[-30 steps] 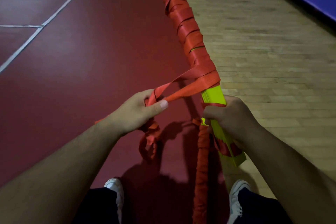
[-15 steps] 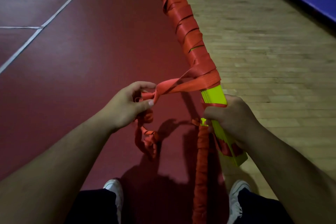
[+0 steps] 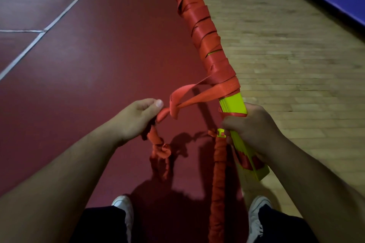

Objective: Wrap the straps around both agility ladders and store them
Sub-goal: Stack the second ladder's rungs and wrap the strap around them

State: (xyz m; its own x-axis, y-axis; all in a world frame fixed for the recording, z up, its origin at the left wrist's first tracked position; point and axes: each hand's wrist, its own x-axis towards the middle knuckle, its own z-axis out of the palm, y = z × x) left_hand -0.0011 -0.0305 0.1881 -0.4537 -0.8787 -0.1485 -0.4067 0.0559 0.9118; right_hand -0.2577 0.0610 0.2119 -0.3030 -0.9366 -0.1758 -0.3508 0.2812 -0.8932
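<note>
Strap (image 3: 197,101) is slackening into a loop, left hand (image 3: 136,119) pinching it (right hand (image 3: 254,126) gripping the agility ladder (image 3: 234,104)), probably nearing tie-off.

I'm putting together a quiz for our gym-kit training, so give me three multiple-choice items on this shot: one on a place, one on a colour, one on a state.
1. Where does the right hand grip the rung stack?
A) at its far top end
B) on the bare part below the wrapping
C) nowhere

2. What colour is the strap?
A) black
B) white
C) orange-red

3. What is the left hand doing?
A) pinching the strap
B) lying flat on the floor
C) gripping the rung stack

Answers:
1 B: its fingers curl round the yellow-green rungs just below the last turn of strap.
2 C: every turn and the loose end are orange-red.
3 A: thumb and fingers pinch the loose end, apart from the stack.
</note>
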